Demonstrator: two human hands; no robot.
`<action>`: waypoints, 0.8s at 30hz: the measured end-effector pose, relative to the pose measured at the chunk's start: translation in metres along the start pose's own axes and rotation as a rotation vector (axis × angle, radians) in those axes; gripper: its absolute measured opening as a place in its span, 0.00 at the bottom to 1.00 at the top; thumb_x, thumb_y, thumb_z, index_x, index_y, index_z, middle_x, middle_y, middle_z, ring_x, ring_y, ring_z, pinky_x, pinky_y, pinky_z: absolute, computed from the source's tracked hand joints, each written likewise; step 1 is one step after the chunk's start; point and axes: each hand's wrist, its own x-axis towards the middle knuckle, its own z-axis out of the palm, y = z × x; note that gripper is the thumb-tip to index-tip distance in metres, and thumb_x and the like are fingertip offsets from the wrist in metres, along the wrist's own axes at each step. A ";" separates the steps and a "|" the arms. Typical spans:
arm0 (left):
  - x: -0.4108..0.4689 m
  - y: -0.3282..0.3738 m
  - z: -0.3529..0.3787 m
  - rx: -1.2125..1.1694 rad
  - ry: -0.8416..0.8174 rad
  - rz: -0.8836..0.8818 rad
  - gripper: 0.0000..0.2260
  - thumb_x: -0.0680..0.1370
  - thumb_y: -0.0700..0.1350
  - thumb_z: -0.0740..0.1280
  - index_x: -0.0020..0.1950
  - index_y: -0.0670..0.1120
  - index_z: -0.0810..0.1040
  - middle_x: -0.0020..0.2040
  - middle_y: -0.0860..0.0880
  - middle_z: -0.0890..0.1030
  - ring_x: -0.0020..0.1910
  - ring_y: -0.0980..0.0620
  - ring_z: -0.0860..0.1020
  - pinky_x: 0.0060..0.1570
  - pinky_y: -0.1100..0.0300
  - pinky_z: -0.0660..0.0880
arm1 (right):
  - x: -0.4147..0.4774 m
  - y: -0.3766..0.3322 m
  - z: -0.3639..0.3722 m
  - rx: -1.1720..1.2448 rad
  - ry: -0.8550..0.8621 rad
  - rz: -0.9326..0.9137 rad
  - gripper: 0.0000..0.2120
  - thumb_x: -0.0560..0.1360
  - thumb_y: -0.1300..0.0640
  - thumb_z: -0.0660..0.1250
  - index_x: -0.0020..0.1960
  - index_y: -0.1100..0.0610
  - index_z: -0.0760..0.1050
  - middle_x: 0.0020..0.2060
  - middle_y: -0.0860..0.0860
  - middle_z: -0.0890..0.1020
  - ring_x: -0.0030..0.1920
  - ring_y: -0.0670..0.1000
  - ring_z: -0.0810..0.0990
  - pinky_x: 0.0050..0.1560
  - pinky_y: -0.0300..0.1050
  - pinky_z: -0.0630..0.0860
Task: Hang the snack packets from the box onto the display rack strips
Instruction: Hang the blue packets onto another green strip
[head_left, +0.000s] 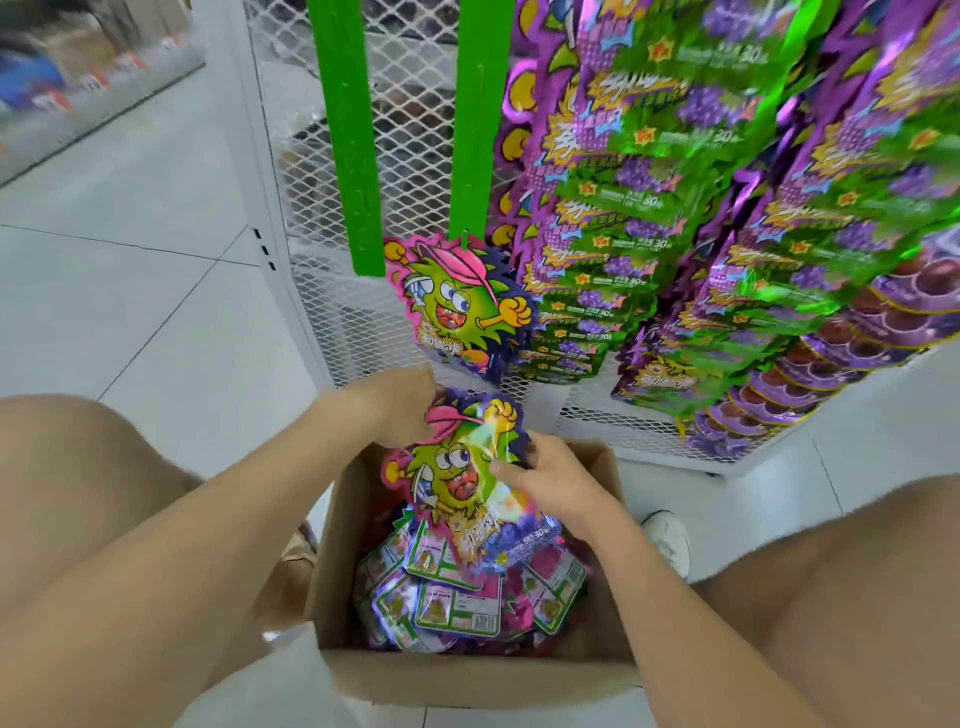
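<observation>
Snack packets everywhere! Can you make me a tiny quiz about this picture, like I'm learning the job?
1. True or false: the cardboard box is empty.
2. Which colour are the hanging strips on the mesh rack? A) green B) red C) blue
3. Fill in: the monster packet above the box is held by the left hand and the ___ hand.
Key: 1 false, packets lie in it. 2 A. 3 right: the right hand pinches its edge.
</observation>
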 end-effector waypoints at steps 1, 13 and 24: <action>-0.002 -0.004 -0.006 -0.092 0.034 0.006 0.21 0.85 0.53 0.65 0.70 0.38 0.68 0.61 0.39 0.79 0.57 0.39 0.79 0.48 0.55 0.70 | -0.004 -0.008 -0.004 0.122 -0.012 -0.019 0.12 0.78 0.59 0.74 0.61 0.58 0.80 0.58 0.60 0.85 0.54 0.52 0.83 0.60 0.55 0.81; -0.034 -0.012 -0.085 -0.433 0.544 0.334 0.07 0.84 0.45 0.69 0.50 0.57 0.80 0.41 0.55 0.80 0.42 0.53 0.78 0.44 0.57 0.73 | -0.026 -0.159 -0.037 -0.296 0.228 -0.471 0.11 0.76 0.48 0.76 0.57 0.45 0.82 0.44 0.44 0.88 0.50 0.46 0.86 0.57 0.46 0.80; 0.006 0.016 -0.133 -0.968 0.778 -0.010 0.20 0.81 0.38 0.65 0.74 0.45 0.70 0.65 0.50 0.78 0.65 0.49 0.77 0.68 0.51 0.74 | 0.016 -0.209 -0.055 -0.786 0.565 -0.569 0.09 0.79 0.56 0.68 0.59 0.54 0.80 0.46 0.53 0.84 0.51 0.58 0.80 0.50 0.51 0.77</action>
